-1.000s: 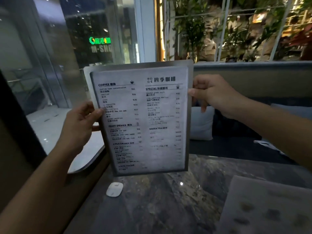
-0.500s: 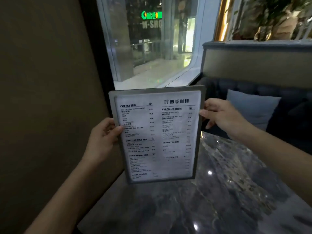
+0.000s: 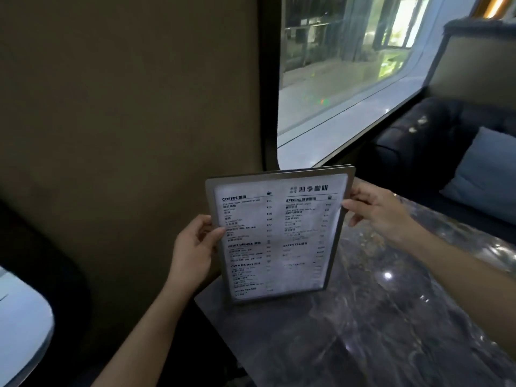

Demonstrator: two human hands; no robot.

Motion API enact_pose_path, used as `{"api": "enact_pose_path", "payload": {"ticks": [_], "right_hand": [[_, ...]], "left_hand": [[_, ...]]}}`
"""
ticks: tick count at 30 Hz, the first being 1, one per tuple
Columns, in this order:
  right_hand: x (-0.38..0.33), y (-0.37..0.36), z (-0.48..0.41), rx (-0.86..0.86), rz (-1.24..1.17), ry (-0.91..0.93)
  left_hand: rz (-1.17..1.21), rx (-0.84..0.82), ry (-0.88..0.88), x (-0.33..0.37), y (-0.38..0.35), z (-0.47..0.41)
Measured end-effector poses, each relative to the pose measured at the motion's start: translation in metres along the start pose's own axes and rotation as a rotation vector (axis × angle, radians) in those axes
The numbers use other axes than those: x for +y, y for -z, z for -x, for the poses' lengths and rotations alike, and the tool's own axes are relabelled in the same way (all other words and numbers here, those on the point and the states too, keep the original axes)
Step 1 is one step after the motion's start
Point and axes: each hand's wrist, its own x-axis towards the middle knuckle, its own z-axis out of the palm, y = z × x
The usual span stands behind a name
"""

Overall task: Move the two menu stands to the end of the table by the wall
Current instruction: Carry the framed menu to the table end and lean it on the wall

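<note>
A grey-framed menu stand (image 3: pixel 279 236) with a white printed drinks list stands upright at the wall end of the dark marble table (image 3: pixel 377 331), its lower edge at or just above the tabletop. My left hand (image 3: pixel 195 247) grips its left edge at mid height. My right hand (image 3: pixel 377 210) pinches its upper right edge. A second frame edge shows just behind the top rim; whether that is the other stand I cannot tell.
A brown wall (image 3: pixel 125 135) rises directly left of the table end. A large window (image 3: pixel 349 79) sits behind it. A dark sofa (image 3: pixel 418 135) with a blue cushion (image 3: pixel 485 174) runs along the far right.
The menu stand has come down and toward the wall, from held up in the air to the table's wall end. My view has swung left toward the wall.
</note>
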Motion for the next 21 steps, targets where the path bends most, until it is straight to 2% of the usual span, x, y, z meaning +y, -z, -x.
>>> {"api": "enact_pose_path", "payload": {"ticks": [14, 21], "right_hand": [[0.022, -0.025, -0.017, -0.147, 0.019, -0.039], [0.025, -0.024, -0.02, -0.169, 0.024, -0.042]], "left_hand": [[-0.003, 0.062, 0.108, -0.04, 0.013, 0.022], [0.069, 0.082, 0.082, -0.044, 0.007, 0.034]]}}
